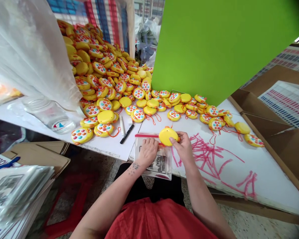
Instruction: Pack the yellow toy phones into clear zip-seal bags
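Observation:
My right hand [182, 148] grips a round yellow toy [167, 136], its plain back facing up, at the red-zip mouth of a clear plastic bag [156, 163]. My left hand [147, 151] rests on the bag's left part with fingers curled, pinning it to the white table [239, 179] near the front edge. A label with a barcode shows through the bag below my left hand.
A big heap of yellow toys with coloured buttons [107, 76] covers the table's back left and spreads right. A black marker [127, 134] lies left of the bag. Red scribbles [214, 156] mark the table. A green panel [214, 46], cardboard boxes [276, 132] and stacked bags [12, 192] surround.

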Demonstrator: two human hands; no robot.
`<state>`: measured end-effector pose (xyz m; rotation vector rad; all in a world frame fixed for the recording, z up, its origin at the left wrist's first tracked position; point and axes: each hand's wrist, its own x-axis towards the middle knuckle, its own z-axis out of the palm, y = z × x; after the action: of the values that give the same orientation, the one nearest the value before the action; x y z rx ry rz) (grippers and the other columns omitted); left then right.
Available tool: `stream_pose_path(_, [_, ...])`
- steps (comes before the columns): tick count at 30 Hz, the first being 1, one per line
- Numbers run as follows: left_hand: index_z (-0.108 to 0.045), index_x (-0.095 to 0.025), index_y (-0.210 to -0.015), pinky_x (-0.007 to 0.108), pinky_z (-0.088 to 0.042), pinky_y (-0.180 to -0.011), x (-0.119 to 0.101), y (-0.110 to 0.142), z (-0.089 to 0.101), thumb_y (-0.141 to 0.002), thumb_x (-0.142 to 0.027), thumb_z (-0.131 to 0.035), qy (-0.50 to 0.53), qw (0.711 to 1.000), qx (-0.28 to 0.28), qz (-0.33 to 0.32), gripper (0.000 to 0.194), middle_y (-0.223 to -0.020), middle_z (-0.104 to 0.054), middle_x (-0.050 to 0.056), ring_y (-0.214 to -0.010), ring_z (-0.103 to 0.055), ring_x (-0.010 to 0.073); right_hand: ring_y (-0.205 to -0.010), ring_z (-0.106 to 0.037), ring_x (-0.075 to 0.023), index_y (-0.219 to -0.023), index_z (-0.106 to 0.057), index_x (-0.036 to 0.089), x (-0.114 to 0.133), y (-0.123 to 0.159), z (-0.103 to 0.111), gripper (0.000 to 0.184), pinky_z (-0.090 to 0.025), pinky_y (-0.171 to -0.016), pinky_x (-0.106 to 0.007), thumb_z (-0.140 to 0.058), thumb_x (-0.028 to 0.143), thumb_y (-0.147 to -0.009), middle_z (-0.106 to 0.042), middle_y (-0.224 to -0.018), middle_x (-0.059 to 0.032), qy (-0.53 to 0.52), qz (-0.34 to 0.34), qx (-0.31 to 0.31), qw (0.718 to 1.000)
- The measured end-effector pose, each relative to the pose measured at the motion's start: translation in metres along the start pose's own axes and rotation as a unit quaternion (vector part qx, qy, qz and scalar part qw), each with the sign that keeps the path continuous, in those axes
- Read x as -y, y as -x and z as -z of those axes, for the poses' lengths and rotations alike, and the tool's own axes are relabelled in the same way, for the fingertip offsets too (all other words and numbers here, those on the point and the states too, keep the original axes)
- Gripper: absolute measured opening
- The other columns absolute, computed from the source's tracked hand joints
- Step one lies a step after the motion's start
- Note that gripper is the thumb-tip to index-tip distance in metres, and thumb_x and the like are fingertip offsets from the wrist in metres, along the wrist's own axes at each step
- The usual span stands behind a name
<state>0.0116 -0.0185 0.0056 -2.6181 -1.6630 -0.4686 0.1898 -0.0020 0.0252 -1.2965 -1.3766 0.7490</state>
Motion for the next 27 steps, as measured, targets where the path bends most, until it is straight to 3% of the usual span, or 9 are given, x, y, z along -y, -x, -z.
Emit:
stream_pose_path(4, [-0.055, -0.015, -0.097, 0.041, -0.037, -0.082, 0.002, 0.005, 0.006, -0.097, -0.021, -0.037, 0.018, 0.997, -0.038, -0.066, 0.019, -0.092, -0.057, 0.009, -0.089, -0.05, 0.0249, -0.092, -0.061, -0.0231, -0.114, -0.055, 0.02, -0.004, -0.01, -0.019, 0.041, -0.051, -0.08, -0.036, -0.062, 0.046, -0.082, -0.064, -0.106, -0.0079, 0.055, 0.016, 0.083, 0.995])
stream_pose_path(7, [-0.055, -0.016, -0.095, 0.042, -0.038, -0.086, 0.002, 0.008, 0.008, -0.096, -0.024, -0.041, 0.029, 0.993, -0.104, -0.042, 0.017, -0.097, -0.059, 0.01, -0.094, -0.051, 0.0248, -0.092, -0.063, -0.0234, -0.108, -0.065, 0.021, -0.004, -0.011, -0.029, 0.034, -0.049, -0.084, -0.038, -0.048, 0.045, -0.091, -0.068, -0.101, -0.0063, 0.106, 0.043, 0.192, 0.975])
stream_pose_path(9, [-0.055, -0.015, -0.096, 0.042, -0.039, -0.089, 0.002, 0.009, 0.006, -0.095, -0.026, -0.046, 0.044, 0.989, -0.136, -0.024, 0.014, -0.11, -0.06, 0.011, -0.103, -0.051, 0.0255, -0.098, -0.061, -0.0252, -0.101, -0.07, 0.022, -0.003, -0.01, -0.028, 0.036, -0.046, -0.09, -0.041, -0.043, 0.044, -0.094, -0.069, -0.101, -0.0076, 0.151, 0.085, 0.209, 0.963])
stream_pose_path(13, [-0.054, -0.016, -0.093, 0.044, -0.038, -0.098, 0.006, 0.005, 0.0, -0.092, -0.028, -0.054, 0.105, 0.986, -0.133, 0.004, 0.012, -0.133, -0.052, 0.013, -0.122, -0.044, 0.0278, -0.098, -0.059, -0.0278, -0.107, -0.07, 0.019, -0.002, -0.002, -0.01, 0.041, -0.044, -0.09, -0.043, -0.042, 0.047, -0.094, -0.068, -0.102, -0.0118, 0.257, 0.076, 0.073, 0.961])
stream_pose_path(16, [-0.052, -0.016, -0.09, 0.045, -0.037, -0.102, 0.009, -0.002, 0.0, -0.092, -0.025, -0.054, 0.145, 0.984, -0.098, 0.018, 0.01, -0.136, -0.05, 0.015, -0.127, -0.043, 0.0275, -0.081, -0.063, -0.0249, -0.118, -0.064, 0.019, -0.001, 0.007, -0.001, 0.039, -0.047, -0.077, -0.038, -0.046, 0.042, -0.092, -0.069, -0.092, -0.0086, 0.273, 0.01, 0.076, 0.959])
stream_pose_path(19, [-0.052, -0.016, -0.09, 0.042, -0.041, -0.096, 0.009, -0.008, 0.01, -0.093, -0.025, -0.051, 0.148, 0.988, -0.043, 0.014, 0.01, -0.118, -0.06, 0.015, -0.114, -0.053, 0.026, -0.072, -0.062, -0.0216, -0.12, -0.062, 0.02, 0.001, 0.017, -0.008, 0.037, -0.048, -0.07, -0.034, -0.047, 0.029, -0.088, -0.068, -0.081, -0.0043, 0.228, 0.011, 0.082, 0.97])
stream_pose_path(23, [-0.052, -0.015, -0.094, 0.04, -0.044, -0.085, 0.003, -0.008, 0.03, -0.098, -0.029, -0.04, 0.138, 0.99, 0.005, 0.015, 0.019, -0.08, -0.064, 0.008, -0.082, -0.06, 0.0233, -0.084, -0.063, -0.0218, -0.115, -0.063, 0.019, 0.006, 0.026, -0.025, 0.033, -0.049, -0.078, -0.036, -0.044, 0.028, -0.089, -0.068, -0.099, -0.007, 0.164, 0.069, 0.001, 0.984])
stream_pose_path(25, [-0.053, -0.016, -0.095, 0.039, -0.044, -0.085, 0.001, -0.004, 0.037, -0.098, -0.032, -0.041, 0.172, 0.984, -0.02, 0.031, 0.02, -0.078, -0.064, 0.007, -0.08, -0.06, 0.0227, -0.082, -0.064, -0.0209, -0.114, -0.062, 0.02, 0.011, 0.03, -0.029, 0.031, -0.052, -0.075, -0.036, -0.044, 0.031, -0.091, -0.067, -0.104, -0.0081, 0.124, 0.065, -0.021, 0.99])
stream_pose_path(27, [-0.054, -0.016, -0.099, 0.041, -0.043, -0.091, 0.002, 0.002, 0.04, -0.095, -0.035, -0.046, 0.228, 0.968, -0.091, 0.058, 0.021, -0.094, -0.065, 0.011, -0.096, -0.058, 0.0245, -0.071, -0.064, -0.0184, -0.114, -0.061, 0.02, 0.017, 0.032, -0.029, 0.029, -0.054, -0.067, -0.034, -0.046, 0.034, -0.092, -0.066, -0.102, -0.0077, 0.062, 0.049, -0.028, 0.996])
